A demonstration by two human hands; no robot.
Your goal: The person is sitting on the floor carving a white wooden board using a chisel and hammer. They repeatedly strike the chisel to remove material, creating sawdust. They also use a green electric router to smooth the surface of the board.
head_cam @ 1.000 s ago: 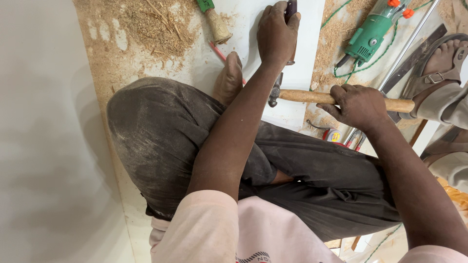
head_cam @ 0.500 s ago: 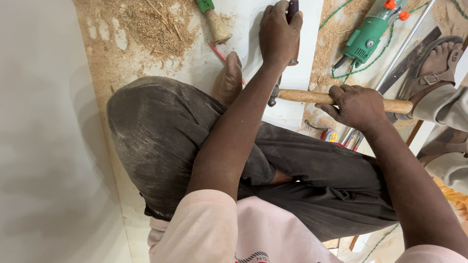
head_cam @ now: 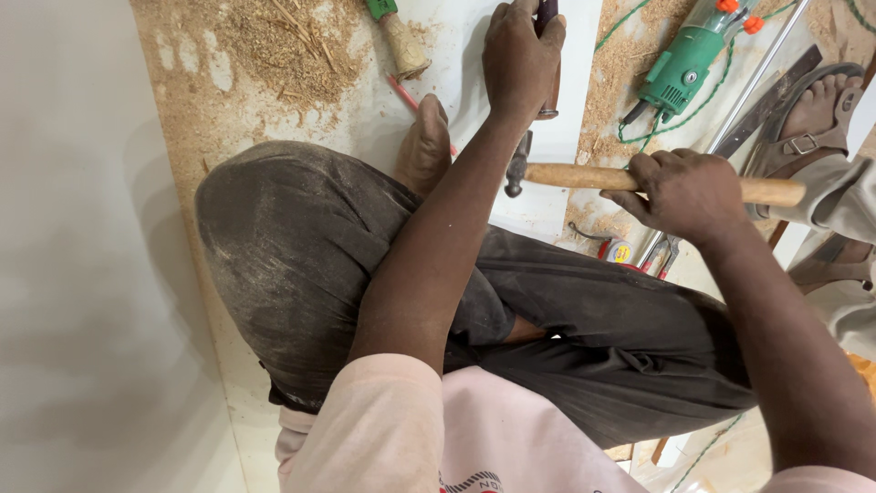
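My left hand (head_cam: 520,57) grips a dark-handled chisel (head_cam: 548,64) held upright against a white board (head_cam: 474,82) on the floor. My right hand (head_cam: 680,190) is wrapped around the wooden handle of a hammer (head_cam: 584,176), whose dark metal head (head_cam: 516,166) hangs just below and beside the chisel. I sit cross-legged in dark trousers, one bare foot (head_cam: 424,146) resting on the board near a red pencil (head_cam: 408,99).
Sawdust (head_cam: 274,46) covers the floor at the upper left. A green power tool (head_cam: 686,66) with a green cord lies at the upper right, by a metal bar (head_cam: 762,82). Another person's sandalled foot (head_cam: 817,105) is at the right edge. A green-handled tool (head_cam: 397,36) lies above.
The hammer and my right hand have shifted slightly; the chisel hand stays in place on the board.
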